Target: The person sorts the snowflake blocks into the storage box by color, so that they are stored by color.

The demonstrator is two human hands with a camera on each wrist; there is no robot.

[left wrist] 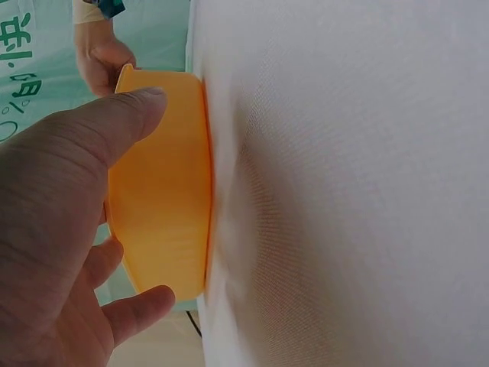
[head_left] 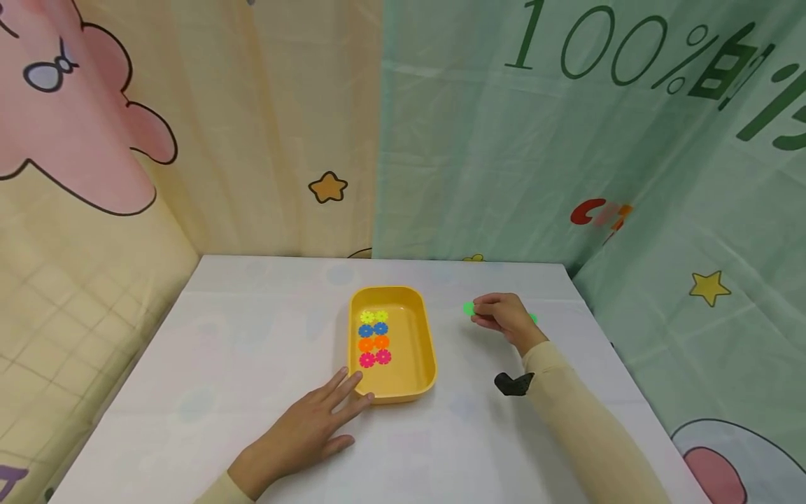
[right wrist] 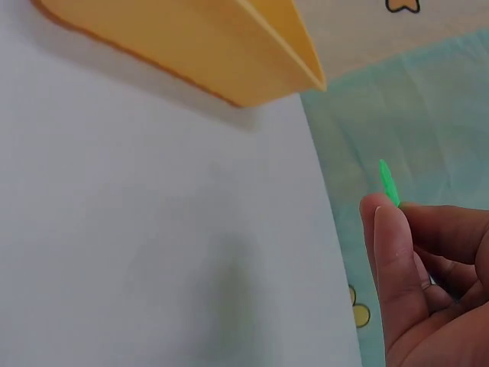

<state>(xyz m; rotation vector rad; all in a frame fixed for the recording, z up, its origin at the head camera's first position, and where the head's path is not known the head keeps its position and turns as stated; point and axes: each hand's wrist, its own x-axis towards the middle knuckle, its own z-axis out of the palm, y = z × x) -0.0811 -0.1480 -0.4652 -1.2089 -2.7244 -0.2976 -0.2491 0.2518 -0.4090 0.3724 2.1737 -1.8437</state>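
Observation:
A yellow tray (head_left: pixel 411 343) lies on the white table. Along its left half run paired flower-shaped pieces: yellow pieces (head_left: pixel 374 317) at the far end, then blue pieces (head_left: pixel 373 330), orange pieces (head_left: pixel 374 343) and pink pieces (head_left: pixel 375 358) nearest me. At the tray's near left corner is my left hand (head_left: pixel 308 427), its fingers spread and fingertips at the rim. To the right of the tray, above the table, my right hand (head_left: pixel 504 315) pinches a thin green flower-shaped piece (right wrist: pixel 389 182) between thumb and fingers. Another green piece (head_left: pixel 533 318) shows partly behind that hand.
A white cloth covers the table (head_left: pixel 264 336). Printed curtains (head_left: pixel 472 161) hang behind it and at both sides. A black piece (head_left: pixel 513 384) sits at my right wrist.

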